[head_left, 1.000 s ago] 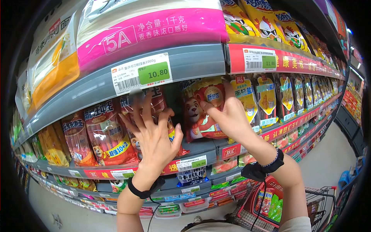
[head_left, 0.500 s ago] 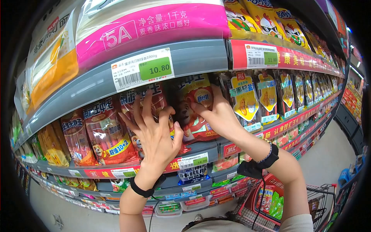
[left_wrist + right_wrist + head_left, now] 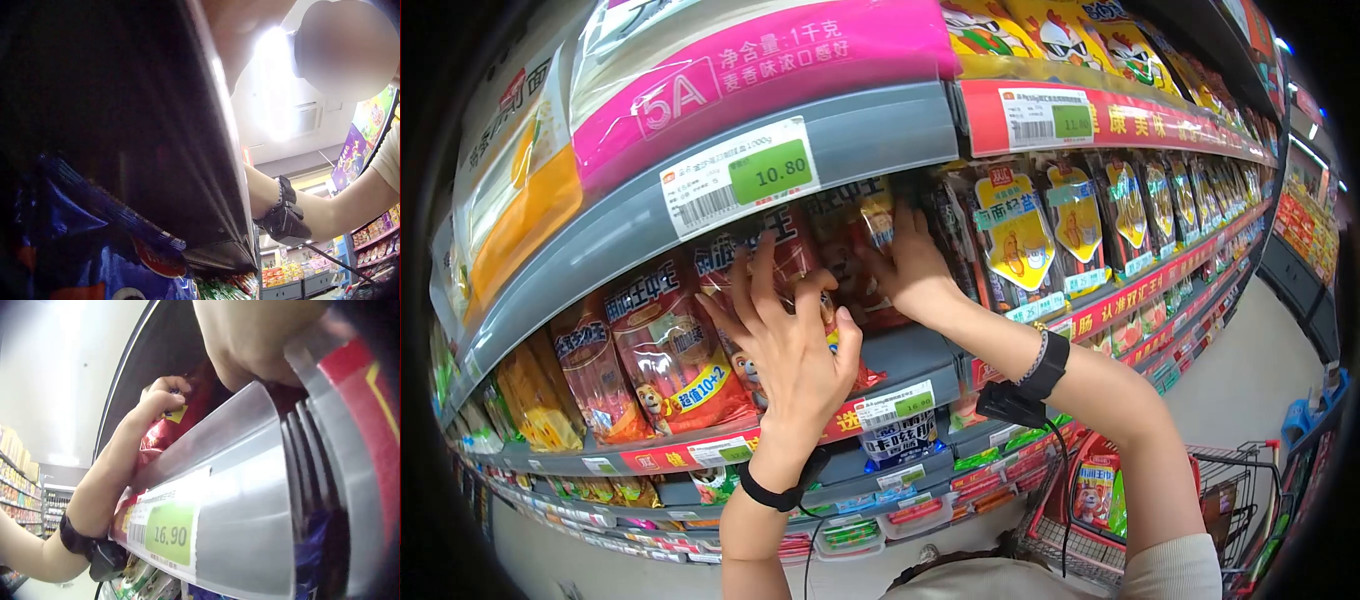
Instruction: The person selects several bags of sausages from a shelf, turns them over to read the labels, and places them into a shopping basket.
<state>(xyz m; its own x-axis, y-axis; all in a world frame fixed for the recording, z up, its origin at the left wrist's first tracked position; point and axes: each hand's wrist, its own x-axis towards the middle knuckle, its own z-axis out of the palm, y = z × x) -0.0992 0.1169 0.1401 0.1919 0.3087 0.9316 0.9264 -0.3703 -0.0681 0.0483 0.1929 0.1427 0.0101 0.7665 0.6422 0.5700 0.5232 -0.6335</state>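
My left hand (image 3: 795,345) rests with spread fingers on the front of a red sausage bag (image 3: 797,245) on the middle shelf. In the right wrist view, that left hand (image 3: 128,434) has its bent fingers at the bag's edge. My right hand (image 3: 920,275) reaches into the gap beside it and grips another red sausage bag (image 3: 878,222), thumb on its front and fingers at its right side. This bag stands back in shadow, partly behind the fingers. In the right wrist view, the right hand (image 3: 256,344) is over the shelf edge, its fingertips hidden.
The upper shelf (image 3: 700,180) overhangs both hands. More sausage bags (image 3: 665,345) stand to the left, and yellow-labelled packs (image 3: 1012,235) to the right. A price label (image 3: 895,405) fronts the shelf. A cart (image 3: 1230,470) with a red basket stands at lower right.
My right hand has moved deeper into the shelf with the bag, which now sits farther back and in shadow. The left hand stays on its bag. The view has shifted slightly.
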